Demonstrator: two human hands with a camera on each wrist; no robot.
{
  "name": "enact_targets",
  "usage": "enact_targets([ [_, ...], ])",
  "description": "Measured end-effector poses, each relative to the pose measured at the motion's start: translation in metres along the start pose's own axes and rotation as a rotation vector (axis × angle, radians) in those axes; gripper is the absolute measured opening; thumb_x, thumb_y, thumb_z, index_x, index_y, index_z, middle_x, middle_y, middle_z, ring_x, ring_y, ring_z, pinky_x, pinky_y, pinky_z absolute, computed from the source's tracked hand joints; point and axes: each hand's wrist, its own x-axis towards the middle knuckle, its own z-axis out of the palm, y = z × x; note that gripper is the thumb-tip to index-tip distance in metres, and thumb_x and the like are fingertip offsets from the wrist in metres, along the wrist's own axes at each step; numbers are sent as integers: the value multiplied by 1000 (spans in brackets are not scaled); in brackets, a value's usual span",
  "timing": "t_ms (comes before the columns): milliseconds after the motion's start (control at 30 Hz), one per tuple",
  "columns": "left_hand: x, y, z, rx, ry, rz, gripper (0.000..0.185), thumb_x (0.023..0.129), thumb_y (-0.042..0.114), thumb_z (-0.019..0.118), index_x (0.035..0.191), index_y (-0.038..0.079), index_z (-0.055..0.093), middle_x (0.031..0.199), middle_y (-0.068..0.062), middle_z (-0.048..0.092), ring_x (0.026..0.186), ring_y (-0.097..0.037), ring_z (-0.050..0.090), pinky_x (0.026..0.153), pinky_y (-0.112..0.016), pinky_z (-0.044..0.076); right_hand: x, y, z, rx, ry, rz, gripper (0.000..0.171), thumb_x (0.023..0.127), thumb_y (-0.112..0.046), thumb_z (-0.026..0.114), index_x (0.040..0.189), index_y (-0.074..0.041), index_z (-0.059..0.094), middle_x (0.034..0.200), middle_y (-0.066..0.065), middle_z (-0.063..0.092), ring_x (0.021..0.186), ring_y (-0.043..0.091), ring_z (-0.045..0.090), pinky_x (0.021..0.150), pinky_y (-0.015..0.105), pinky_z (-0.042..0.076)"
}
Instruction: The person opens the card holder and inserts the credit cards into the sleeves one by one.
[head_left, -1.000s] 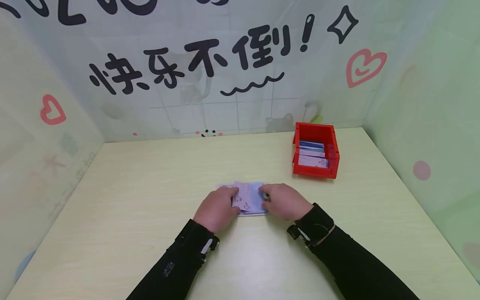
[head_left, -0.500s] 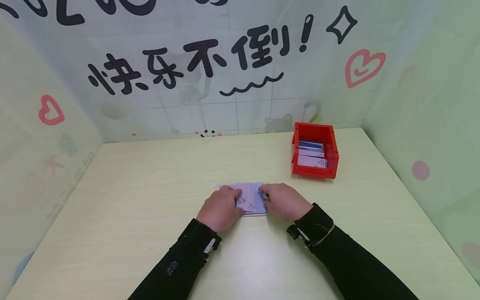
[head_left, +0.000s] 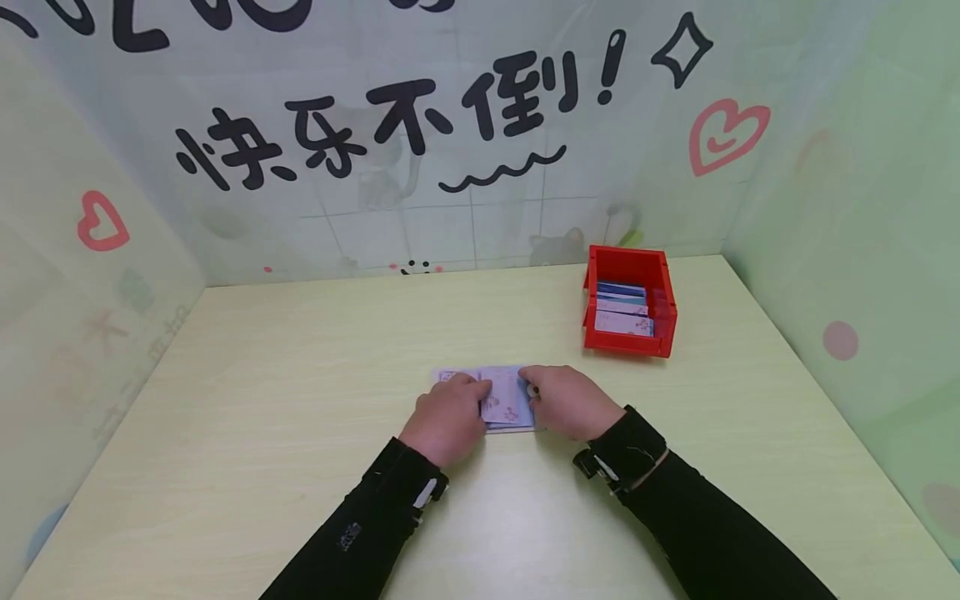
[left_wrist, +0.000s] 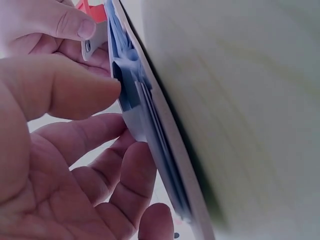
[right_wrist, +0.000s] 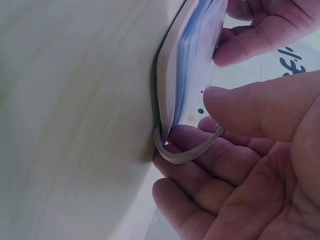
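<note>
A thin card holder (head_left: 457, 375) lies spread open on the table, its stacked clear-blue leaves (right_wrist: 187, 65) edge-on in the right wrist view. Over its right side is a pink card (head_left: 500, 396) with a floral print. My left hand (head_left: 447, 423) pinches this card's left edge between thumb and fingers. At the holder's right edge, my right hand (head_left: 567, 402) grips with thumb and fingers. A pale strap (right_wrist: 176, 157) loops from the cover into that hand; its snap (left_wrist: 88, 46) shows under the thumb in the left wrist view.
A red bin (head_left: 626, 341) stands at the back right of the table, with several pink and blue cards (head_left: 622, 322) upright inside. Printed cloth walls (head_left: 300, 225) enclose the pale table (head_left: 315, 358) at the back and both sides.
My left hand has moved right, carrying the pink card across the holder until it nearly reaches the right-hand fingers. My right hand has stayed almost still at the holder's edge.
</note>
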Motion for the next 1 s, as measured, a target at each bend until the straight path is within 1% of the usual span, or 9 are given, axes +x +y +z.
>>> enact_targets([
  [167,0,2,0,15,9,5,44,101,9,61,145,9,64,143,-12,64,127,-33,63,93,-56,54,1,0,1,-9,5,-6,59,100,-14,72,155,-6,52,145,11,64,119,27,62,113,45,52],
  [400,2,3,2,35,19,7,43,102,14,64,144,11,65,139,-10,67,121,-31,65,89,-54,55,1,0,1,-31,5,1,60,98,-15,74,155,-7,53,143,11,65,115,26,62,111,44,54],
  [533,2,4,1,36,18,14,42,101,14,65,143,11,65,138,-10,68,120,-30,65,89,-55,54,2,-1,1,-39,7,2,60,99,-16,73,154,-7,53,143,10,65,115,26,62,111,44,54],
  [667,3,5,1,25,3,16,43,101,16,67,143,11,65,139,-10,66,125,-28,62,92,-56,52,1,-2,0,-36,8,3,60,99,-17,73,154,-7,53,143,10,65,115,26,62,111,44,53],
  [833,3,1,1,-33,-2,6,44,101,19,66,145,11,63,145,-13,61,126,-29,61,95,-57,51,-1,-2,-1,-14,6,11,61,99,-16,73,155,-7,52,145,10,64,117,27,62,111,44,53],
  [900,3,-2,-1,-88,8,0,45,102,18,64,147,11,61,148,-14,58,127,-28,61,101,-58,51,-2,-2,-2,-5,6,15,61,100,-16,72,156,-8,51,146,11,63,118,27,62,112,45,53],
  [1000,2,-8,-4,-172,25,-5,46,104,17,61,149,10,58,153,-11,56,133,-27,59,113,-53,49,-3,-2,-4,10,5,17,59,101,-16,70,156,-7,50,147,11,62,118,28,61,113,46,52],
])
